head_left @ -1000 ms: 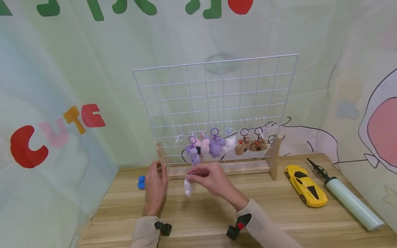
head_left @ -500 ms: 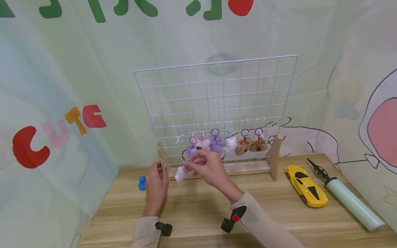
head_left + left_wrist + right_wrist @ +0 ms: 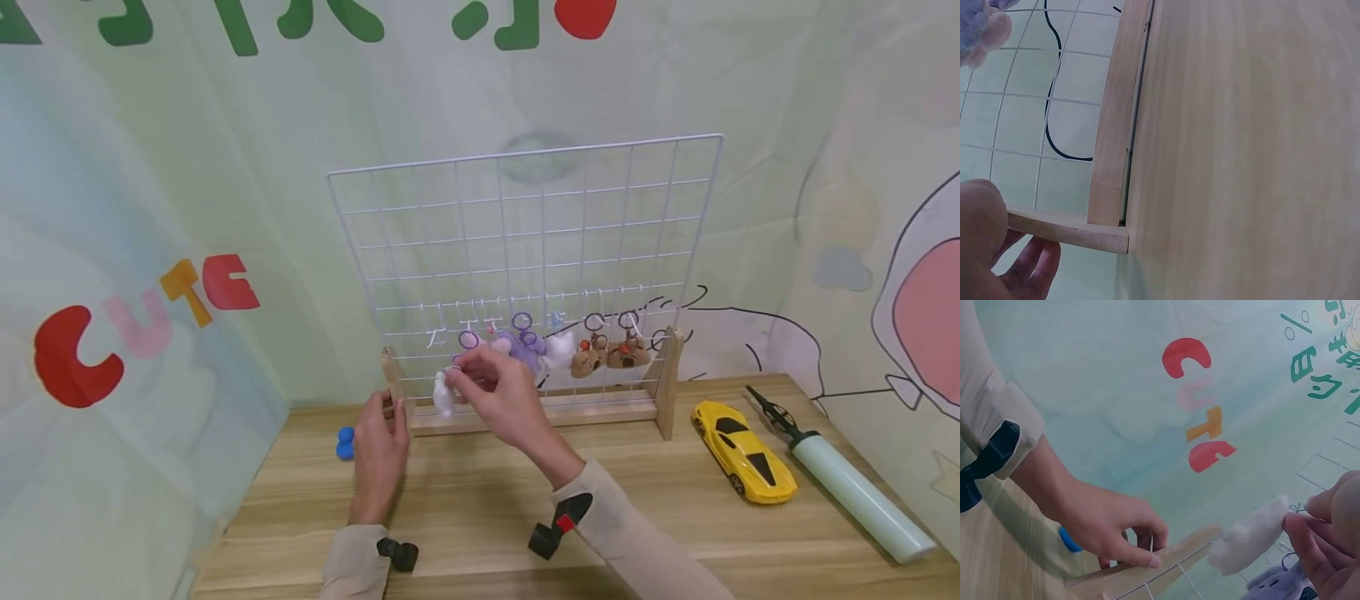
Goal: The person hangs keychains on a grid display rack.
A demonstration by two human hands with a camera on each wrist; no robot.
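A white wire grid rack (image 3: pixel 525 218) stands in a wooden base. My left hand (image 3: pixel 380 450) grips its left wooden upright (image 3: pixel 1072 232), with the thumb on one side and fingers on the other in the left wrist view. Between thumb and fingertips, my right hand (image 3: pixel 504 396) pinches the small ring of a fluffy white plush keychain (image 3: pixel 1250 534), which hangs in front of the grid's lower left. Behind the right hand, purple plush keychains (image 3: pixel 527 350) and a pink one are partly hidden. A white plush (image 3: pixel 559 350) and two brown plush keychains (image 3: pixel 589 358) hang farther right.
Several white hooks (image 3: pixel 435 333) line the grid's lower rows. A blue rounded object (image 3: pixel 345 443) lies left of the left hand. To the right lie a yellow toy car (image 3: pixel 742 454) and a pale green hand pump (image 3: pixel 862 496). A printed cloth hangs behind.
My right hand has lifted the white plush keychain from just above the table to the grid's lower left. The left hand stays on the upright.
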